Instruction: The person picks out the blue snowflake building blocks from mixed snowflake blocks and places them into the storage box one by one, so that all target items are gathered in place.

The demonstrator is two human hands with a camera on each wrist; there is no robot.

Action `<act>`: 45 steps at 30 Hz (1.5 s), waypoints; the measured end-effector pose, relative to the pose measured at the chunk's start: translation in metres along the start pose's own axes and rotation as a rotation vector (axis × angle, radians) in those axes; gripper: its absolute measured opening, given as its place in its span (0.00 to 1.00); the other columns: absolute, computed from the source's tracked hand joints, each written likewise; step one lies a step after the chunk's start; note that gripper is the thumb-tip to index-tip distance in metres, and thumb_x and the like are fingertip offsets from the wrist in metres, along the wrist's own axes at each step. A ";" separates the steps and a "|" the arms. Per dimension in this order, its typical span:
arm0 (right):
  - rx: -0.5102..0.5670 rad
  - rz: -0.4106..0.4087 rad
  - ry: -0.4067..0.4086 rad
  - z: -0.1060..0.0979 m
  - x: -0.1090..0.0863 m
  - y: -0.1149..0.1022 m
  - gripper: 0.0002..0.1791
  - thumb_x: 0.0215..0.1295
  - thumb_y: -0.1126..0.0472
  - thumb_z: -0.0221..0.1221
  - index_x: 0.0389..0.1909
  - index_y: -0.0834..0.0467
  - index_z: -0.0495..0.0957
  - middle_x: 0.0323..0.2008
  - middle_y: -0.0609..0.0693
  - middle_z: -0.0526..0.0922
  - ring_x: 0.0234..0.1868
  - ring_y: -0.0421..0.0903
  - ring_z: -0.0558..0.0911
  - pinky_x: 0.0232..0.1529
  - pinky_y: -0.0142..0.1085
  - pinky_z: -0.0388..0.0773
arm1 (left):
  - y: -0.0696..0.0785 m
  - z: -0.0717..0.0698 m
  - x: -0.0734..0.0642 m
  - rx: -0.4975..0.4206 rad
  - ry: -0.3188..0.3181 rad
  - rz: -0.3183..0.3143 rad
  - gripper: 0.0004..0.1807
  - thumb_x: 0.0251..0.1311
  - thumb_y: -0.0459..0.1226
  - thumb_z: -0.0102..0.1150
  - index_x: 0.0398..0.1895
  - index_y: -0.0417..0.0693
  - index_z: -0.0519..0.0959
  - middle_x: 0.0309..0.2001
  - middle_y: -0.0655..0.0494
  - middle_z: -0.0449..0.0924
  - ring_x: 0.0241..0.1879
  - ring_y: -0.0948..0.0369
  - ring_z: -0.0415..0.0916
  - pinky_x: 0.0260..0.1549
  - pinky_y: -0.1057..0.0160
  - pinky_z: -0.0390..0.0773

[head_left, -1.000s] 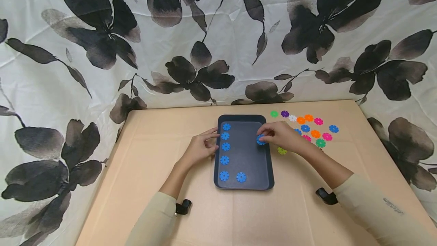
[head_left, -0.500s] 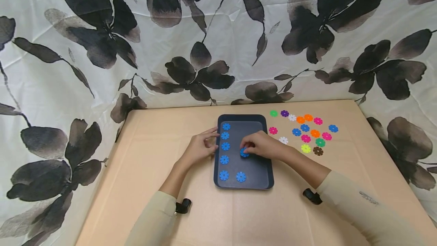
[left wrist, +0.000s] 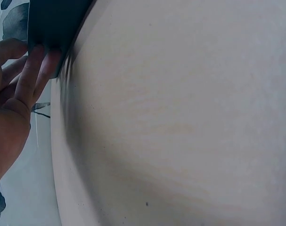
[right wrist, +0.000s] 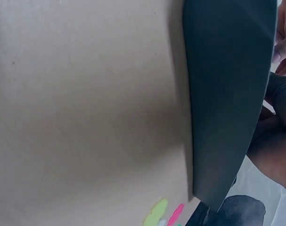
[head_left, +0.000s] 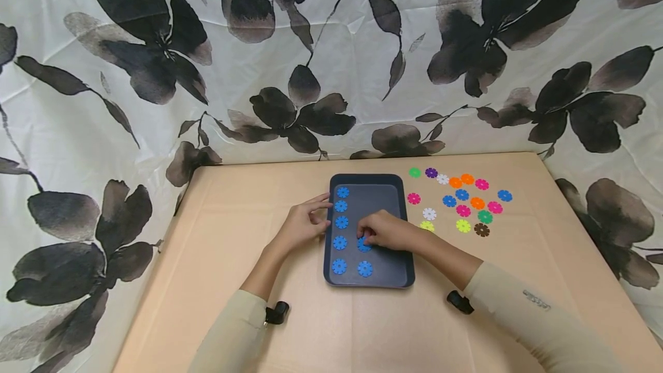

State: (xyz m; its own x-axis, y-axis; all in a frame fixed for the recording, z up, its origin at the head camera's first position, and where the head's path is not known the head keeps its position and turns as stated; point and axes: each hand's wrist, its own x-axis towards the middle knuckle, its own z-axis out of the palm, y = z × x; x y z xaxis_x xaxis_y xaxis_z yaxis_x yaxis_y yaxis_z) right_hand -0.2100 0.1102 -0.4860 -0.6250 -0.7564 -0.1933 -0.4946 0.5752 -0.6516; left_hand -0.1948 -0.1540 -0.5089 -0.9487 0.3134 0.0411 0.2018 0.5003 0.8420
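My right hand [head_left: 385, 231] pinches a blue disc [head_left: 364, 244] over the tray [head_left: 396, 274], right of a column of discs [head_left: 341, 222] and just far of the near disc [head_left: 365, 269]. My left hand [head_left: 303, 224], fingers loosely apart, touches the tray's left wall. I can't tell whether the pinched disc touches down. Best, I judge: keep it flat, line it up with its neighbours, release gently, steady the tray.

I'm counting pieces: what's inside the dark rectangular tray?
The dark grey tray shows seven blue notched discs: five down its left side, two alongside. The right hand partly covers the farther of those two; anything beneath the hand is hidden.
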 end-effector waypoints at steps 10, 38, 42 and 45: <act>-0.031 0.009 0.013 0.003 0.002 -0.004 0.03 0.65 0.65 0.69 0.33 0.56 0.83 0.27 0.43 0.80 0.31 0.38 0.75 0.33 0.28 0.76 | 0.000 0.000 -0.001 0.011 0.011 0.004 0.24 0.58 0.27 0.70 0.60 0.38 0.82 0.74 0.51 0.71 0.31 0.65 0.86 0.34 0.71 0.84; -0.034 0.000 0.094 -0.011 -0.010 -0.002 0.03 0.65 0.62 0.70 0.35 0.54 0.84 0.30 0.42 0.78 0.34 0.39 0.75 0.37 0.29 0.78 | 0.001 0.001 -0.001 0.019 0.003 0.002 0.25 0.59 0.27 0.69 0.61 0.38 0.81 0.75 0.52 0.70 0.30 0.65 0.86 0.33 0.71 0.83; -0.028 0.029 0.180 -0.025 -0.022 0.001 0.04 0.64 0.62 0.70 0.38 0.54 0.85 0.32 0.44 0.80 0.35 0.39 0.77 0.38 0.29 0.80 | 0.001 0.001 -0.001 0.025 0.003 0.004 0.24 0.59 0.27 0.69 0.61 0.38 0.81 0.75 0.52 0.70 0.30 0.65 0.85 0.32 0.72 0.82; -0.005 0.062 0.239 -0.034 -0.032 0.004 0.06 0.64 0.63 0.71 0.39 0.55 0.85 0.33 0.44 0.81 0.36 0.40 0.78 0.39 0.29 0.81 | 0.001 0.001 -0.001 0.025 0.001 0.002 0.24 0.59 0.27 0.69 0.61 0.38 0.81 0.75 0.52 0.70 0.30 0.65 0.85 0.32 0.72 0.82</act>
State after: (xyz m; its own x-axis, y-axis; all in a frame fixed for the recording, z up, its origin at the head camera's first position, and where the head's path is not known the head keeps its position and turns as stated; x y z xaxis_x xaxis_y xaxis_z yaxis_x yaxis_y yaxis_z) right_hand -0.2122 0.1478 -0.4578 -0.7789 -0.6249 -0.0533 -0.4537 0.6200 -0.6401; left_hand -0.1934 -0.1531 -0.5084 -0.9485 0.3139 0.0429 0.2094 0.5195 0.8284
